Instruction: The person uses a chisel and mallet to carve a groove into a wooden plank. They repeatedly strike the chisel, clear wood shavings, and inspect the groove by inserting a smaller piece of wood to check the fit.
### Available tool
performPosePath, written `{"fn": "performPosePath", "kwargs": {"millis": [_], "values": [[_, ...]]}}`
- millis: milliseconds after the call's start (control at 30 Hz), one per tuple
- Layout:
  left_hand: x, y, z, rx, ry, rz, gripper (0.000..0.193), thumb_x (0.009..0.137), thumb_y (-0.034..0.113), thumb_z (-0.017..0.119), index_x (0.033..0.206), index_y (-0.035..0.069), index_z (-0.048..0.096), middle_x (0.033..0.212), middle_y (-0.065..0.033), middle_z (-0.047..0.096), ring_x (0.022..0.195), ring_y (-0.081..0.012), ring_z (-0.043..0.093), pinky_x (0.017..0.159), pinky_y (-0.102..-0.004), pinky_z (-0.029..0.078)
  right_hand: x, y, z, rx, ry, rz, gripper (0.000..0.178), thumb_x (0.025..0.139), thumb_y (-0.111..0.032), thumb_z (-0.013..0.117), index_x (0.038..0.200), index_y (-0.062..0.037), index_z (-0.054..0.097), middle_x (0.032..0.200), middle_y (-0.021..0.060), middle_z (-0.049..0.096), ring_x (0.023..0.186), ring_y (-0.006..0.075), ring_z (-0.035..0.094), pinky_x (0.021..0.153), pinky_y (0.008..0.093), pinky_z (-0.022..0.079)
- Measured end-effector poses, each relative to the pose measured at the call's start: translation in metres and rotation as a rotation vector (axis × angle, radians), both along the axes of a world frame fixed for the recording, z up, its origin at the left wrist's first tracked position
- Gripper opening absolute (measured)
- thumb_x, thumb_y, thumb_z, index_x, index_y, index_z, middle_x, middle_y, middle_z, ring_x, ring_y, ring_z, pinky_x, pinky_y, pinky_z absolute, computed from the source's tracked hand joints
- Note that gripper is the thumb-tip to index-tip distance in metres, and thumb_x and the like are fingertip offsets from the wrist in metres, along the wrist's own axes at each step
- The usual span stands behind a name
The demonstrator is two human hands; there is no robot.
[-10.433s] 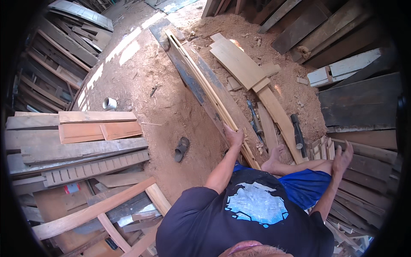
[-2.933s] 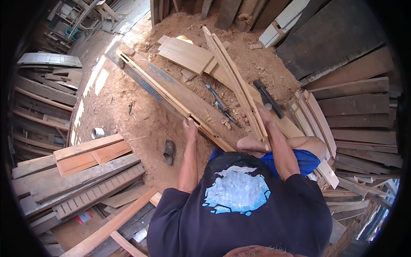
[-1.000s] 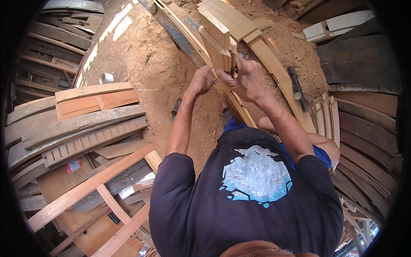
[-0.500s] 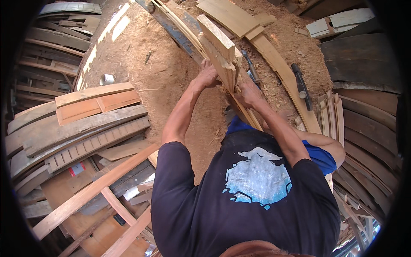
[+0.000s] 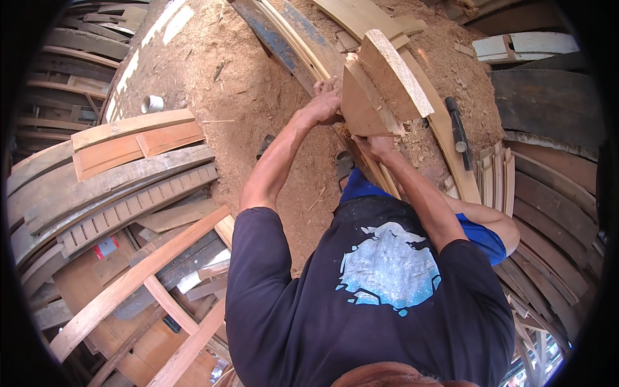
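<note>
Both my hands grip a thick, pale wooden piece [image 5: 362,106], tilted up over a narrow plank bench [image 5: 284,55]. Two slab-like faces show on it, with a rough, splintered recess between them. My left hand [image 5: 326,103] is closed on its left edge. Below, my right hand [image 5: 376,147] is closed at its near end, the fingers partly hidden by the wood. Long thin wooden strips [image 5: 290,33] lie along the bench. To the right, a dark hammer [image 5: 456,132] rests on a long flat board [image 5: 454,171].
Wood shavings [image 5: 238,84] cover the ground. Stacked old planks [image 5: 129,187] and a slotted wooden rail [image 5: 138,209] lie at left, with a white cylinder [image 5: 153,104] beyond. More boards [image 5: 545,187] are piled at right. Loose beams [image 5: 138,284] cross at lower left.
The wooden piece has been turned and tipped, so its broad faces and recess now show. Both hands have shifted slightly with it. The chisel-like tool beside it is now hidden.
</note>
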State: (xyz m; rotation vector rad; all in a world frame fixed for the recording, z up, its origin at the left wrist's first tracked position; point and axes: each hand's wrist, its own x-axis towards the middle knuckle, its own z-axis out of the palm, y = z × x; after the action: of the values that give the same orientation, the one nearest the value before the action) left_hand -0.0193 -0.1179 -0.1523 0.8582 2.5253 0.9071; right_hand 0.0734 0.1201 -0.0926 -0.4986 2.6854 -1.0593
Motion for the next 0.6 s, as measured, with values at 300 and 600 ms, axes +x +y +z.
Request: {"fn": "performPosePath", "kwargs": {"millis": [300,600], "values": [[0.001,0.012,0.035,0.212,-0.473,0.169,0.049,0.081,0.034,0.079,0.124,0.018,0.061,0.127,-0.0102,0.061,0.130,-0.0323,0.047,0.109,-0.0569,0.032,0.007,0.000,0.009,0.043,-0.084,-0.069,0.046,0.092,-0.038,0.072,0.125,-0.0055,0.065,0.121,0.0226,0.063,0.111,0.0426,0.063,0.096,0.0511,0.052],[0.021,0.005,0.014,0.629,-0.343,0.287,0.018,0.088,0.041,0.070,0.096,0.025,0.072,0.101,0.0075,0.072,0.121,-0.0145,0.062,0.118,-0.0482,0.034,0.018,-0.001,0.010,-0.157,-0.249,-0.146,0.057,0.087,-0.028,0.081,0.130,-0.0039,0.053,0.126,0.0207,0.059,0.123,0.0393,0.057,0.102,0.0491,0.048]]}}
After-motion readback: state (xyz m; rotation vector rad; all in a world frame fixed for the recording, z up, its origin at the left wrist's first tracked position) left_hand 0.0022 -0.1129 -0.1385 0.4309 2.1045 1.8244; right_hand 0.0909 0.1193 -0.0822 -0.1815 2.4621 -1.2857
